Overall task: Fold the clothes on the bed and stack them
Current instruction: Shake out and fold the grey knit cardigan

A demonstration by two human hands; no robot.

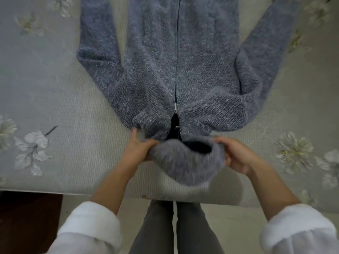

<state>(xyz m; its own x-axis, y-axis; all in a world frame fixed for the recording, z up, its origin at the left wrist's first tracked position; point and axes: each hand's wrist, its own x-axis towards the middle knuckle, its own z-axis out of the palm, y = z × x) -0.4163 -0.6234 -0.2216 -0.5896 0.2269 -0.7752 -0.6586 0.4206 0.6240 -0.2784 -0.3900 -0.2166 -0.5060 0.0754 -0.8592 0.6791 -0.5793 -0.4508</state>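
Hood point(189, 162) of the grey-blue hoodie point(205, 70) is held at the near edge of the bed point(73, 153): left rim is gripped by the left hand point(139, 149), right rim is pinched by the right hand point(236, 154). Body is laid flat beyond it, front up, zip point(177, 52) mostly closed, sleeves point(97, 43) spread toward the far edge.

Home bedroom. Bed point(91, 171) under left hand point(139, 149) and right hand point(236, 154); grey flower-print bedspread point(33, 149) left of left hand, same print right of right hand. Knitted zip jacket point(183, 61) spread flat beyond both hands.
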